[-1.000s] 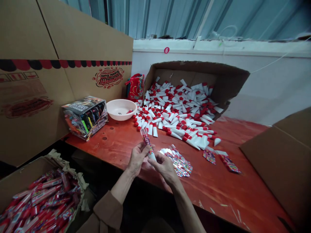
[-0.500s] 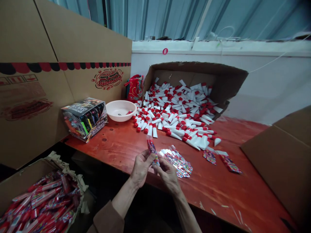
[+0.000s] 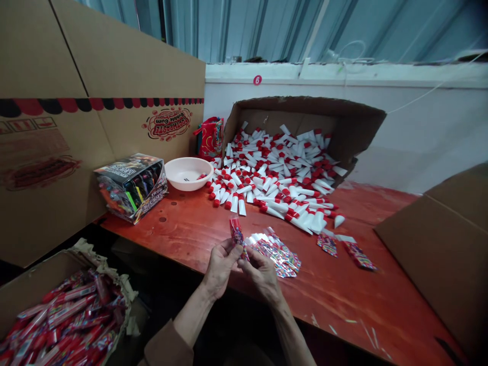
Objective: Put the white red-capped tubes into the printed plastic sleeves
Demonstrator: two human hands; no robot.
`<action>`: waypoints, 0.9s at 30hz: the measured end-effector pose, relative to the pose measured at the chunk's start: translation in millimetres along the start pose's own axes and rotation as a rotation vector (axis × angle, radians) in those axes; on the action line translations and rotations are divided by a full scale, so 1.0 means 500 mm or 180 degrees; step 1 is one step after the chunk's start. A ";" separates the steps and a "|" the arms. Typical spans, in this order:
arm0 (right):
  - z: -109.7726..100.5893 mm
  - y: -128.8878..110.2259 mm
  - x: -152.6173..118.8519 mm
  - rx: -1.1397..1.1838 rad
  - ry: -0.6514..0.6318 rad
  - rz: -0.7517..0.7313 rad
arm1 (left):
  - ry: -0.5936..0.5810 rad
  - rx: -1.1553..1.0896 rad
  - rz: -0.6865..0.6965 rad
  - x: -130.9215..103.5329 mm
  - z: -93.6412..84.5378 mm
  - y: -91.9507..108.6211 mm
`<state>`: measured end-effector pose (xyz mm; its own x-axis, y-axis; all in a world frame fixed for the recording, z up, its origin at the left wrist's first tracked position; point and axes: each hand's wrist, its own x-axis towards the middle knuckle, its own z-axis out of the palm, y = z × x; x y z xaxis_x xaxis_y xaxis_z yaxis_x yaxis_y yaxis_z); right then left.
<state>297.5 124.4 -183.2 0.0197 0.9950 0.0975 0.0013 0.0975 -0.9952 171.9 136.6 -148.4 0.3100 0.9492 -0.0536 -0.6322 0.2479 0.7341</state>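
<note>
A red printed sleeve (image 3: 237,233) stands upright between my two hands above the table's front edge, its clear top end pointing away from me. My left hand (image 3: 221,267) pinches it from the left with thumb and fingers. On the right, my right hand (image 3: 263,274) grips its lower end. Just beyond my right hand lies a pile of flat shiny printed sleeves (image 3: 280,254). Farther back, many white tubes with red caps (image 3: 274,168) spill out of a tipped cardboard box (image 3: 366,122).
Two red printed packets (image 3: 360,254) lie to the right on the red table (image 3: 343,300). A pale bowl (image 3: 188,174) and a display box (image 3: 131,187) stand at the left. An open carton of filled red packets (image 3: 72,315) sits low at the left. Cardboard panels flank both sides.
The red end of the contents now shows near the sleeve's top, where clear film showed before. Both hands remain nearly in place, and the view has shifted slightly.
</note>
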 end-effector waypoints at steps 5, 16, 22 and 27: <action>-0.001 -0.023 0.001 -0.0447 -0.0445 -0.0169 | 0.0132 0.0173 0.0082 -0.009 -0.020 0.007; -0.216 0.007 0.038 -0.3013 0.0582 0.0043 | 0.1552 0.0196 0.0431 -0.121 -0.173 0.155; -0.226 0.036 0.048 -0.3159 0.0408 0.0135 | 0.1172 0.0233 0.0302 -0.103 -0.126 0.102; -0.247 0.033 0.056 -0.2753 0.0178 0.0042 | 0.0945 0.0192 0.0175 -0.095 -0.088 0.076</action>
<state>421.7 151.5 -197.0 0.0743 0.9913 0.1085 0.7602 0.0141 -0.6496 101.9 109.3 -148.0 0.0498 0.9782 -0.2014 -0.5961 0.1909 0.7799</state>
